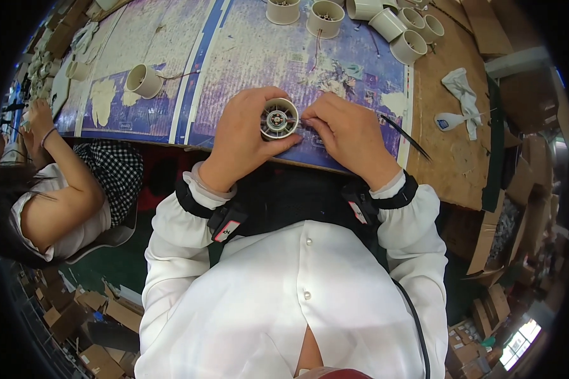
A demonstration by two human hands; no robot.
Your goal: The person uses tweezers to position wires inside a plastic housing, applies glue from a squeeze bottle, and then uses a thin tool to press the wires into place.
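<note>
A cream cylindrical fan housing, with a round metal hub and spokes inside, faces up at the table's near edge. My left hand wraps round its left side, thumb along the lower rim, and holds it. Beside its right wall, my right hand is closed in a pinch of thumb and forefinger. Something thin, perhaps a wire, shows at those fingertips, too small to make out.
Several similar housings cluster at the back right, some trailing thin wires. Another housing lies to the left. A black cable or strip, a white cloth and a white spatula-like tool lie right. A co-worker sits left.
</note>
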